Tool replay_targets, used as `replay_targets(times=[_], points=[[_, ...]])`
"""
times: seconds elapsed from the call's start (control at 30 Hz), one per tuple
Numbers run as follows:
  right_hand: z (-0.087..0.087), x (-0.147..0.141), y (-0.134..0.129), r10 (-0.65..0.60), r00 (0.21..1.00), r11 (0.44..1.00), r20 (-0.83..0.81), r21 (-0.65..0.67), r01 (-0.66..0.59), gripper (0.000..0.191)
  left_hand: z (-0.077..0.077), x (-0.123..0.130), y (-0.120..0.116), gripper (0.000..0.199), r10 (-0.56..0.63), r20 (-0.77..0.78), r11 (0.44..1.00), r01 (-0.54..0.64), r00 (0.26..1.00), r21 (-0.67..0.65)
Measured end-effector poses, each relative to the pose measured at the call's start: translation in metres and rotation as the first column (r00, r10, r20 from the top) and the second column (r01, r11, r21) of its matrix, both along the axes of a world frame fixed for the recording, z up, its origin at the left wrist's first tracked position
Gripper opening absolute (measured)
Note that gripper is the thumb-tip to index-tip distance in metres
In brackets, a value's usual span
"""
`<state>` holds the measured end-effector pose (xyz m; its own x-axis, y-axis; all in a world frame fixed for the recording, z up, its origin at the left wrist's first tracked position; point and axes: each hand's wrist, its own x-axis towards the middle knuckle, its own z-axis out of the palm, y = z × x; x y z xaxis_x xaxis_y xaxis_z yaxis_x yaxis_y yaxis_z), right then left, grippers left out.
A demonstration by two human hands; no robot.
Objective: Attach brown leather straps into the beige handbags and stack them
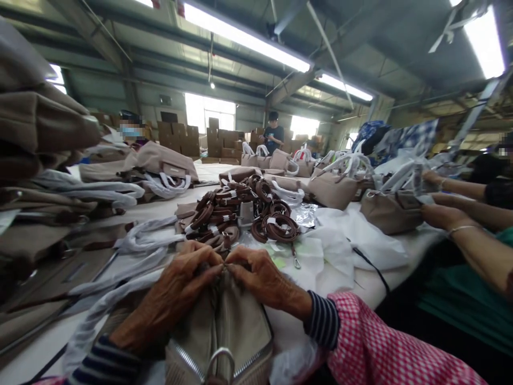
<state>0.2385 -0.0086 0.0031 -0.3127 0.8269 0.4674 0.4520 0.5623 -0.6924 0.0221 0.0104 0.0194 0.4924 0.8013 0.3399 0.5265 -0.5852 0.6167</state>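
**We are holding one beige bag [242, 315] with two hands**

We are counting one bag in front of us, with one metal ring [221, 353] and two visible zipper strips [189, 363]. Our left hand [170, 291] and right hand [264, 275] are pinching its far end, fingertips nearly meeting. Just beyond, coiled brown straps [214, 214] are overlapping too much for us to count; one metal clip [297, 262] is sticking out. Other bags [334, 187] are lying on both sides.

Our fingers are hiding whatever they are gripping at the bag's edge, and the frame is cutting off its near end. Forearms [483, 248] are reaching in from the right, their bodies mostly cut off.

The pale desk [204, 174] is carrying everything. Behind it, one masked person [132, 128] and one standing person [273, 135] are showing near cardboard boxes [178, 139], while tube lights [244, 35] are glowing overhead.
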Motion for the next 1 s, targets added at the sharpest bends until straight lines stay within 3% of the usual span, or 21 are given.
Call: replay_targets(times=[0.2, 0.37, 0.57, 0.7, 0.87, 0.93, 0.97, 1.0], points=[[0.008, -0.004, -0.008, 0.066, 0.985, 0.988, -0.162, -0.127, -0.087, 0.005, -0.001, 0.008, -0.002, 0.034, -0.006, 0.138, 0.996, 0.018, 0.990, -0.087], [0.017, -0.003, -0.016, 0.084, 0.987, 0.986, -0.138, -0.130, -0.102, 0.005, -0.004, 0.009, 0.000, 0.028, -0.030, 0.145, 0.992, 0.047, 0.989, -0.118], [0.022, -0.003, -0.012, 0.097, 0.994, 0.988, -0.049, -0.117, -0.103, 0.007, -0.004, 0.003, 0.001, 0.031, -0.163, 0.130, 0.974, 0.181, 0.978, -0.139], [0.024, -0.008, -0.009, 0.090, 0.985, 0.983, -0.148, -0.147, -0.112, 0.006, -0.005, 0.002, 0.001, 0.026, -0.163, 0.121, 0.970, 0.182, 0.979, -0.164], [0.034, 0.013, 0.007, 0.236, 0.964, 0.931, -0.120, -0.258, -0.260, 0.011, -0.008, 0.005, -0.001, 0.027, -0.169, 0.080, 0.982, 0.175, 0.982, -0.077], [0.044, 0.041, 0.027, 0.116, 0.993, 0.982, 0.017, -0.151, -0.112, 0.016, -0.010, 0.006, -0.001, 0.025, -0.155, 0.065, 0.986, 0.158, 0.986, -0.044], [0.050, 0.058, 0.039, -0.024, 0.991, 0.999, 0.129, -0.025, 0.027, 0.017, -0.011, 0.006, -0.001, 0.024, -0.149, 0.055, 0.988, 0.151, 0.987, -0.032], [0.054, 0.076, 0.052, -0.190, 0.948, 0.979, 0.254, 0.118, 0.165, 0.017, -0.011, 0.007, 0.000, 0.023, -0.145, 0.048, 0.989, 0.146, 0.988, -0.024]])
